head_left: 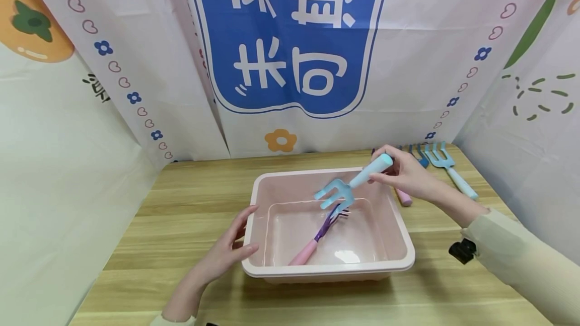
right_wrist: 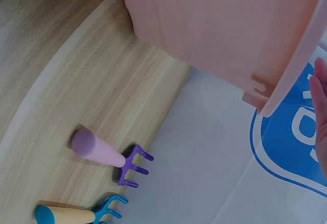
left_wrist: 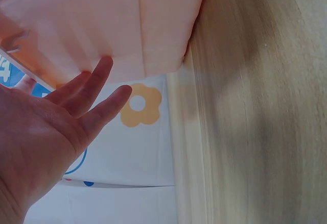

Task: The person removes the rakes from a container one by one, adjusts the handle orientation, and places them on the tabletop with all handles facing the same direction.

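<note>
A pale pink plastic basin point(head_left: 328, 269) stands on the wooden table. My right hand point(head_left: 410, 172) grips a light blue hand fork point(head_left: 369, 172) by its handle over the basin's far right part, tines pointing down and left into it. Inside lies another hand fork point(head_left: 304, 253), with a pink handle and purple tines; the light blue tines overlap its head in the head view. At the left rim is my left hand point(head_left: 226, 248), its fingers spread, with fingertips right at the basin's outer wall point(left_wrist: 107, 25) in the left wrist view.
Right of the basin lie a purple hand fork with a pink handle point(right_wrist: 102, 150), a blue one with a cream handle point(right_wrist: 71, 215) and another light blue fork point(head_left: 459, 181). A printed white cloth point(head_left: 199, 125) hangs behind the table point(head_left: 190, 205) and along both sides.
</note>
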Motion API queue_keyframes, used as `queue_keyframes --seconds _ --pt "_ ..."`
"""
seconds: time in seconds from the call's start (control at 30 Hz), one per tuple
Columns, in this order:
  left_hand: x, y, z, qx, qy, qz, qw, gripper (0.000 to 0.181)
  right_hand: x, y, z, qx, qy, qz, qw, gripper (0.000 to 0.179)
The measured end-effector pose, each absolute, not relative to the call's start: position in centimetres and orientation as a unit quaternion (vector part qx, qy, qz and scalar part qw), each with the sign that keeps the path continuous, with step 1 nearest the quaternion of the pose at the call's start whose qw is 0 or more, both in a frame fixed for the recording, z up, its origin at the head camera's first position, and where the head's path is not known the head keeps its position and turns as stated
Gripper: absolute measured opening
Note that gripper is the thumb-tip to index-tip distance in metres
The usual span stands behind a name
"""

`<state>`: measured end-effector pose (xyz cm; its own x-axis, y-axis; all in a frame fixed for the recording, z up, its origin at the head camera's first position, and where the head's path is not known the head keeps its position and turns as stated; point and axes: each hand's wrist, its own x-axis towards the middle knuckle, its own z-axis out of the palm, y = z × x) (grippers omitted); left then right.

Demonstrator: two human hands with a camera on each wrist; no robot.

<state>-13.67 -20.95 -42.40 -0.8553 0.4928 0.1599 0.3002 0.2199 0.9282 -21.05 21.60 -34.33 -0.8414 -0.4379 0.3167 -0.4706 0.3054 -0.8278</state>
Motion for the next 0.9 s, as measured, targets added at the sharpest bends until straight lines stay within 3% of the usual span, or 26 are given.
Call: queue_keyframes --seconds 0.4,0.9 --pt "-13.56 -20.99 -42.28 0.252 0.776 0.572 0.089 0.073 -21.19 21.29 -35.22 0.277 -0.851 0.447 -0.002 0.025" --pt "-13.79 -21.04 -42.5 0.258 0.775 0.571 0.085 0.072 -20.84 21.67 -34.36 0.264 -0.861 0.434 0.029 0.027"
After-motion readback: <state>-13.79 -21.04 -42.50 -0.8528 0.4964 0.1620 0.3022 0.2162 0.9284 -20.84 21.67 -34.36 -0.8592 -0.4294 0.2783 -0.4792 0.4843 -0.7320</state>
